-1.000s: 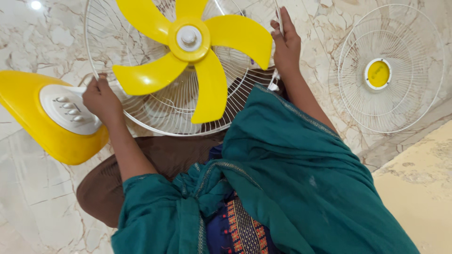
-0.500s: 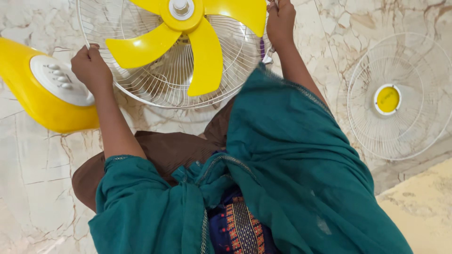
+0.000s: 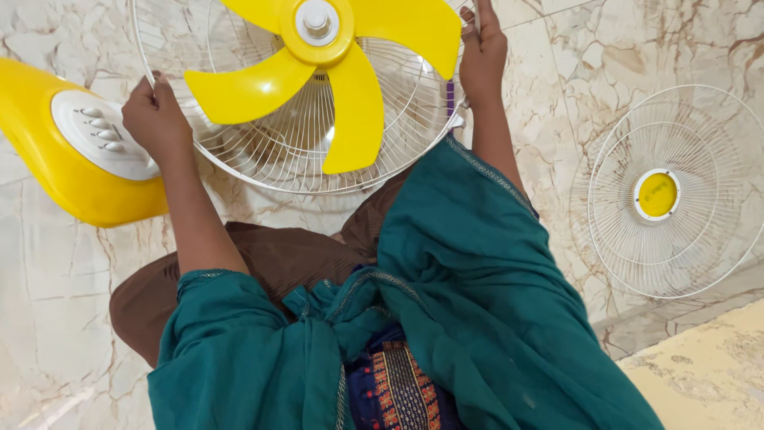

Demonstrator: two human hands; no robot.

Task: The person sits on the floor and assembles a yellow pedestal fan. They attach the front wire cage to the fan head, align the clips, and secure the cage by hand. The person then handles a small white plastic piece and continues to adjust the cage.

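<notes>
Now both hands are clamped on the white wire rear guard [image 3: 263, 163]: left hand [image 3: 155, 115] curled round its left rim, right hand [image 3: 481, 56] gripping the right rim. Inside that guard sits the yellow five-blade propeller [image 3: 318, 64], hub facing up. Just beside the left hand lies the yellow fan base [image 3: 56, 175] with white buttons. Well apart, right, the front guard [image 3: 672, 191] rests on the marble floor [image 3: 64, 318].

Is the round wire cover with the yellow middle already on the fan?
No, the front guard lies apart on the floor, and the yellow blades are uncovered.
</notes>
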